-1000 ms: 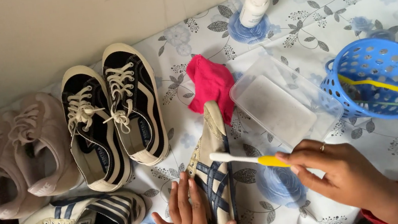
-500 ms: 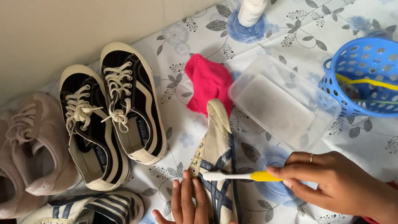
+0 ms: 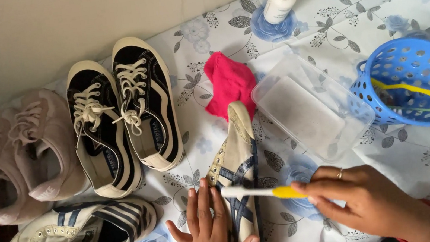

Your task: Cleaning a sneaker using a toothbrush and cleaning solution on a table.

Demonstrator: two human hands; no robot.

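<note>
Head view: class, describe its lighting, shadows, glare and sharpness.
Head view: soft, even daylight; faint shadows beside the black sneakers; mild sheen on the clear plastic container; no harsh glare; the left hand and the toothbrush in the right hand look sharp; the left edge falls dark.

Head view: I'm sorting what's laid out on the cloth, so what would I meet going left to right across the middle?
Pink shoes → black lace-up shoes → pink cloth → clear plastic container → blue perforated basket.
</note>
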